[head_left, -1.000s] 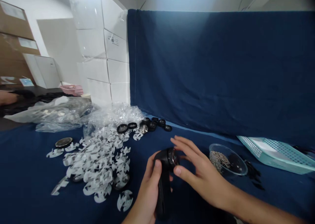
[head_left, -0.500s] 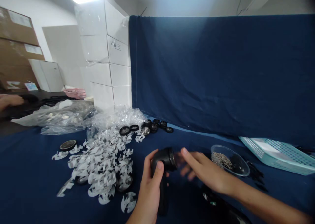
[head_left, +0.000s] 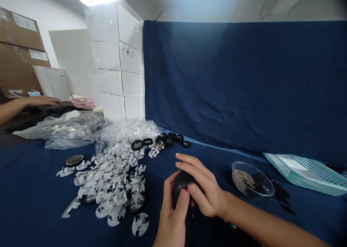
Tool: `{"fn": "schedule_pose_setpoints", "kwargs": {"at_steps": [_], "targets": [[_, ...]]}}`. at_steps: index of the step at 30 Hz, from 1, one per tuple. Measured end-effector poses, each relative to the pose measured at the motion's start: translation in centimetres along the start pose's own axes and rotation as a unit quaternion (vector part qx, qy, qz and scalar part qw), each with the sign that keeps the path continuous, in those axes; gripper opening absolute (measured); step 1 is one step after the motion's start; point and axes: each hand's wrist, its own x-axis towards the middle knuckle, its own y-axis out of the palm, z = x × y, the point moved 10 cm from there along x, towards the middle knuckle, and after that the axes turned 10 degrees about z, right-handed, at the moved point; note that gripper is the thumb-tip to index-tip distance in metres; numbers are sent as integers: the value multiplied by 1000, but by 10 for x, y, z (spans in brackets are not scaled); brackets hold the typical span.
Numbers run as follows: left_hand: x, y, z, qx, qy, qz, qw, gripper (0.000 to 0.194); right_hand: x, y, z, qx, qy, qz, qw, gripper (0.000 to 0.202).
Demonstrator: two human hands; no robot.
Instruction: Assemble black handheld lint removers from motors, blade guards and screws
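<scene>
My left hand point(head_left: 171, 218) is wrapped round the handle of a black handheld device point(head_left: 182, 181) with a smooth rounded head, its thumb pressed against the near side. Over the right side of that head lies my right hand point(head_left: 208, 191), thumb on the near side and fingers reaching across the far side. The device's round end face is hidden behind the right hand. To the left is a spread heap of white blade-like plastic pieces point(head_left: 111, 189). Black rings point(head_left: 137, 144) and a disc with a metallic face point(head_left: 159, 144) lie behind it.
Right of my hands stands a clear bowl point(head_left: 261, 194) of small metal parts, with a teal basket point(head_left: 311, 185) beyond. Clear plastic bags point(head_left: 73, 126) lie at the left back, before stacked white boxes point(head_left: 130, 82). Another person's hand point(head_left: 40, 101) shows at far left.
My right hand has moved left from beside the device's ridged end onto its head. The device has turned, hiding that end. The other person's hand at far left has reached further right.
</scene>
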Motion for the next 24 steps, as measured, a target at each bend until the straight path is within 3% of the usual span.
{"fn": "schedule_pose_setpoints", "kwargs": {"at_steps": [3,6,8,9,11,12,13,15,17,19,21,22,23,24], "targets": [[-2,-11,-28,71,86,-51,992,54,10,9,-26,68,122,-71,988,60],[-1,-17,-39,60,70,-61,994,52,12,3,-21,69,164,-88,980,59],[-2,-13,-33,2,13,-39,999,49,14,-10,9,9,72,-80,994,63],[-3,-7,-31,-21,-12,-16,1000,49,15,-9,33,-40,-15,-50,998,68],[-8,3,-34,-23,-21,24,999,49,14,1,62,-83,-130,7,988,54],[-9,3,-42,4,2,26,1000,49,17,2,60,-61,-118,4,991,42],[-11,0,-52,41,34,18,998,49,23,1,47,-13,-60,-17,998,39],[-13,-12,-70,104,84,-15,991,48,29,2,15,83,83,-77,990,55],[-12,-27,-69,101,47,-36,993,48,31,7,2,113,142,-105,978,61],[-13,-37,-54,37,-46,-32,998,50,37,10,25,51,48,-76,995,59],[-17,-37,-46,-12,-91,-13,996,53,34,23,68,-55,-136,-8,989,60],[-18,-36,-49,-17,-78,-4,997,52,29,30,84,-88,-203,12,975,54],[-19,-35,-56,-7,-45,-1,999,49,26,32,92,-91,-228,8,969,45],[-19,-36,-65,13,-4,-3,1000,46,28,28,90,-62,-205,-24,977,38]]}}
